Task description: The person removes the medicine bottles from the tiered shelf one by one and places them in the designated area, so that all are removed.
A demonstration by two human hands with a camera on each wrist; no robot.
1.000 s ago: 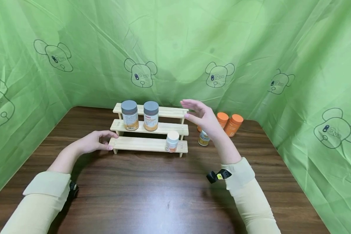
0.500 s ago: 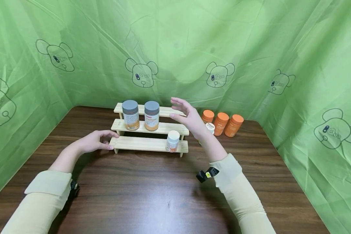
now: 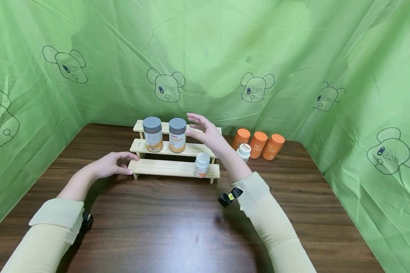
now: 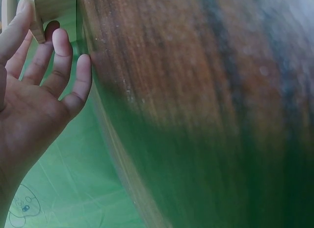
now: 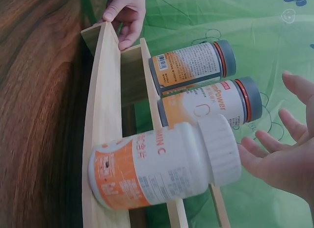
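Observation:
A three-step wooden display rack stands on the table. My left hand grips the left end of its lowest step, thumb in front; the left wrist view shows the other fingers curled loosely. Two bottles with grey lids stand on the middle step, a left one and a right one. My right hand hovers beside the right one's lid, fingers spread and holding nothing. At the right end of the lowest step is a white vitamin C bottle, upright in the head view.
Right of the rack, three orange bottles stand in a row on the dark wooden table. A small white-capped bottle is in front of them, partly hidden by my right forearm. Green cloth hangs behind and at both sides.
My right hand has moved left, from beyond the rack's right end to beside the right grey-lidded bottle, uncovering the orange bottles. My left hand has kept its place on the rack.

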